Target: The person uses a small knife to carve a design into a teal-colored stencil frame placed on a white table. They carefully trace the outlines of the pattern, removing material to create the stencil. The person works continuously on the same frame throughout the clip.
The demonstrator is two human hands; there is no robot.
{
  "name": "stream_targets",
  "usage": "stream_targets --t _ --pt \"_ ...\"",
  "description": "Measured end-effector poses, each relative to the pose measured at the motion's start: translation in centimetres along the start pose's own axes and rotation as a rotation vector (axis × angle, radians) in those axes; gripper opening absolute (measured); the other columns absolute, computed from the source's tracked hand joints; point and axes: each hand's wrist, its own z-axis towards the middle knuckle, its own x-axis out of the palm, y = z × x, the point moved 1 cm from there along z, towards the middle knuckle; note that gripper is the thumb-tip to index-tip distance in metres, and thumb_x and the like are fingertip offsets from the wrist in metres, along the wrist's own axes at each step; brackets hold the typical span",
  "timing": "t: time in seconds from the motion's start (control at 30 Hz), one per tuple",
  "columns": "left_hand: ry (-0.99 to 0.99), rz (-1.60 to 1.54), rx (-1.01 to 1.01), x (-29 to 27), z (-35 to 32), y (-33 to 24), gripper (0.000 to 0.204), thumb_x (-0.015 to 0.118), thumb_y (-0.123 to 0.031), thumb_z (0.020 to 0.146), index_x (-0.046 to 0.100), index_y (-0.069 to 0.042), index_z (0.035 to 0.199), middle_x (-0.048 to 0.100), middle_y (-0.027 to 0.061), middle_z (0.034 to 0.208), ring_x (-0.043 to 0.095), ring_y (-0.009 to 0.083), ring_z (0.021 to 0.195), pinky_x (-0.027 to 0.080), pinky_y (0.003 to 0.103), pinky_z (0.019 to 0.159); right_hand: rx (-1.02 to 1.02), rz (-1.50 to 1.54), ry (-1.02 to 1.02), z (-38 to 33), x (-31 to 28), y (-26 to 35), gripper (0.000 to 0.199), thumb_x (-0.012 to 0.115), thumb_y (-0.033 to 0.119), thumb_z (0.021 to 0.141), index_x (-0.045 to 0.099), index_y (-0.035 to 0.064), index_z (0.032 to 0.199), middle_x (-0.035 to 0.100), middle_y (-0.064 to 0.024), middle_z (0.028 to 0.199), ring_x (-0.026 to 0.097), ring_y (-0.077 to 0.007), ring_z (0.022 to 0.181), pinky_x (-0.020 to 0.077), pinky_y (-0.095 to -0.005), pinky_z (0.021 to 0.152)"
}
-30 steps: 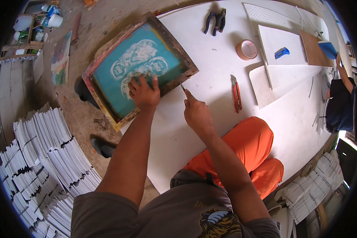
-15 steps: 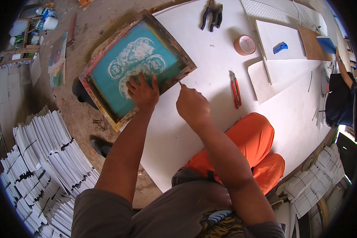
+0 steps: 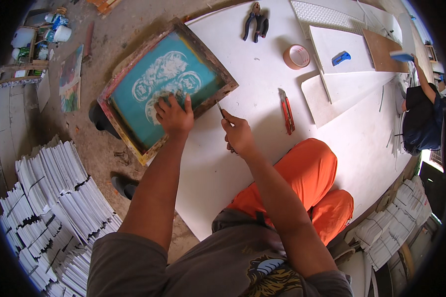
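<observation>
A wooden-framed printing screen [image 3: 232,87] with teal mesh and pale round designs lies tilted across the white board's left edge. My left hand [image 3: 175,117] rests on the mesh near the frame's near side, fingers spread. Just right of that frame, my right hand [image 3: 240,132] is closed around a thin pointed metal tool [image 3: 220,109]. Its tip points at the frame's near-right side; my fingers hide its handle, and I cannot tell its exact kind.
On the white board [image 3: 208,173] are a red utility knife [image 3: 287,113], a tape roll [image 3: 297,57], dark-handled pliers [image 3: 256,22] and a blue cutter [image 3: 341,58] on stacked panels. Bundled white sheets [image 3: 54,178] stand at left. Another person [image 3: 421,116] is at far right.
My right hand has drawn back from the frame's edge, a little toward me, showing more of the tool. My left hand stays on the mesh. The view has shifted slightly.
</observation>
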Motion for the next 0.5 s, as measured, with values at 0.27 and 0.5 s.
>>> stream_targets --t 0.27,0.5 --pt "0.065 -0.055 -0.046 -0.5 -0.1 0.2 0.077 0.038 -0.068 0.105 0.047 -0.006 0.15 0.037 0.0307 0.155 0.031 0.054 0.146 0.029 0.066 0.116 0.011 -0.723 -0.073 -2.5 1.2 4.6 0.042 0.057 0.024 0.105 0.06 0.0117 0.145 0.074 -0.0275 0.101 0.073 -0.0453 0.102 0.0553 -0.0596 0.086" --pt "0.07 -0.042 -0.065 -0.6 -0.1 -0.2 0.077 0.039 -0.068 0.104 0.046 -0.006 0.151 0.036 0.0306 0.155 0.03 0.0545 0.146 0.029 0.066 0.116 -0.013 -0.042 -0.03 -0.3 0.7 0.8 0.044 0.058 0.023 0.105 0.061 0.0096 0.147 0.063 -0.0117 0.069 0.067 -0.0246 0.066 0.0518 -0.0447 0.056"
